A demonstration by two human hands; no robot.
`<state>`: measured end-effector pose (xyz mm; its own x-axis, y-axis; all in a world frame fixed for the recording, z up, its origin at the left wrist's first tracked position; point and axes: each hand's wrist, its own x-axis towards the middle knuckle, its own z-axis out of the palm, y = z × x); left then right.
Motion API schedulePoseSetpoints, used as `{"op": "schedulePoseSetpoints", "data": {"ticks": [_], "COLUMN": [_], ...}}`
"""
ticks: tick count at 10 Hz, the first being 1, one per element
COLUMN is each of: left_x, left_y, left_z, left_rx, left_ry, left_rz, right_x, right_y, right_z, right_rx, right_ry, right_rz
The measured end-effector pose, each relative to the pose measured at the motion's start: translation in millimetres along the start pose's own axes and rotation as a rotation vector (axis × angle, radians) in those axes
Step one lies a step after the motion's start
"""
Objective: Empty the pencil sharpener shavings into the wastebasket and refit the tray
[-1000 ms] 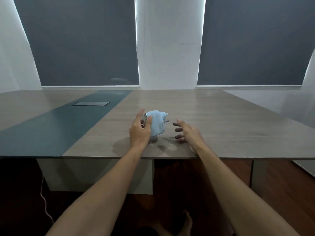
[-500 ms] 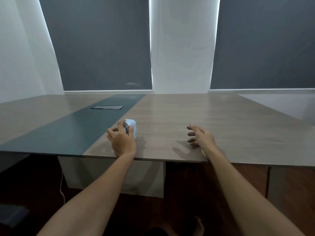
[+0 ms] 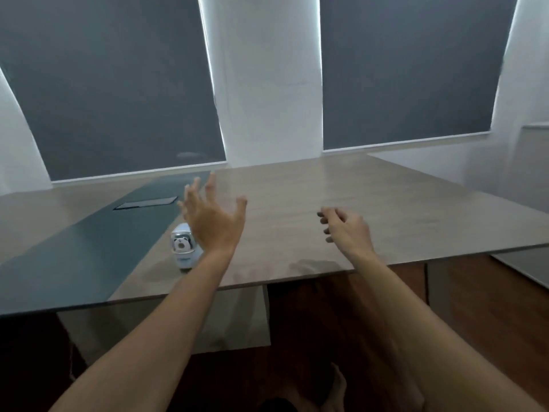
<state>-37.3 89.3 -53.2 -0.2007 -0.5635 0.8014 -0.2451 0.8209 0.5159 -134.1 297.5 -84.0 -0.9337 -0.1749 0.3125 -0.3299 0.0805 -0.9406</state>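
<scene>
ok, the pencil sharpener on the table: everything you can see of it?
The pencil sharpener is a small, pale blue and white body, plastic by the look, with a bear face on the side facing the camera and a band of unreadable print below. It stands upright on the wooden table, near the front edge, beside the dark inlay strip. The left hand hangs open above and behind it, seemingly without touching.

A wide wood-grain counter [image 3: 341, 203] carries a dark teal strip [image 3: 89, 248]. A flat black rectangular hatch [image 3: 145, 202] sits within that strip. Two grey roller blinds [image 3: 118, 84] hang behind the counter.

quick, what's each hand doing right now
Left hand: open, fingers spread, holding nothing, above the pencil sharpener.
Right hand: empty, fingers loosely curled.
</scene>
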Motion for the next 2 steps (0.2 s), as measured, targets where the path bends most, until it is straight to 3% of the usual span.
{"op": "schedulePoseSetpoints", "data": {"ticks": [2], "left_x": [-23], "left_y": [19], "left_z": [27], "left_rx": [0.019], "left_ry": [-0.424], "left_rz": [0.07], "right_x": [14], "right_y": [-1], "right_z": [10], "right_rx": [-0.518], "right_ry": [-0.07], "right_rz": [-0.077]}}
